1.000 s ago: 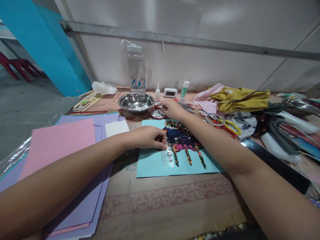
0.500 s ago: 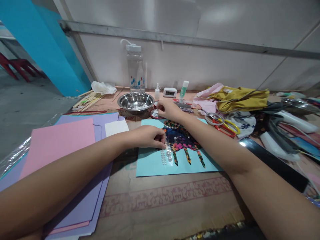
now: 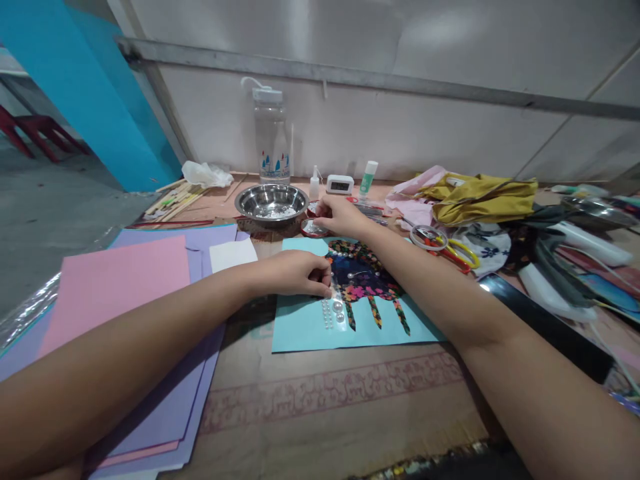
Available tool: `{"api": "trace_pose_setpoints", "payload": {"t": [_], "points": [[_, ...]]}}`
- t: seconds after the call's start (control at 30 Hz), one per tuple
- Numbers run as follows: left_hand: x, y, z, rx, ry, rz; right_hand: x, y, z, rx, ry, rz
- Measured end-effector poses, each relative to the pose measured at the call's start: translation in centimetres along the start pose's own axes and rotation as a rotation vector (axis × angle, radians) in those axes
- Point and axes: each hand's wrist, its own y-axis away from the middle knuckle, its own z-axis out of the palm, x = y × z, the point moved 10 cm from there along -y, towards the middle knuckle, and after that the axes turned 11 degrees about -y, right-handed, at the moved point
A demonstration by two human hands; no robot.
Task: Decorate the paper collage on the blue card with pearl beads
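Note:
My left hand [image 3: 296,273] rests on a light blue sheet of paper [image 3: 300,333], its fingers pinched at the edge of a clear sheet of stick-on pearls [image 3: 339,311]. Beside it on the blue paper lies a dark floral fabric cutout [image 3: 360,287] with several pearls on it and narrow floral strips below. My right hand [image 3: 340,217] is beyond the paper, over small red-rimmed dishes [image 3: 314,228] with pale contents. Its fingers are bent and close together; whatever may be between the tips is too small to make out.
A metal bowl [image 3: 273,203] stands behind, near a water bottle [image 3: 271,137], a small dropper bottle [image 3: 315,183], a digital clock [image 3: 340,185] and a glue stick [image 3: 369,177]. Coloured papers [image 3: 125,280] lie left. Scissors [image 3: 460,257], cloth [image 3: 483,199] and a black phone [image 3: 545,327] lie right.
My right hand has shifted slightly right, and its fingers have opened out a little over the dishes, showing more of the nearer one. My left hand stays where it was.

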Motion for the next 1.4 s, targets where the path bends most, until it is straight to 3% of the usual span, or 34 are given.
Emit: {"api": "trace_pose_setpoints", "payload": {"t": [0.23, 0.57, 0.83, 1.4], "points": [[-0.1, -0.1, 0.0, 0.009, -0.002, 0.000, -0.8, 0.1, 0.9, -0.122, 0.030, -0.006], [0.1, 0.0, 0.0, 0.016, -0.001, 0.006, -0.2, 0.0, 0.0, 0.015, 0.060, -0.029], [0.2, -0.1, -0.1, 0.011, -0.006, -0.005, -0.9, -0.2, 0.0, -0.008, 0.057, -0.035], [0.0, -0.1, 0.1, -0.002, -0.005, -0.004, -0.4, -0.2, -0.9, 0.108, 0.089, 0.003]]}}
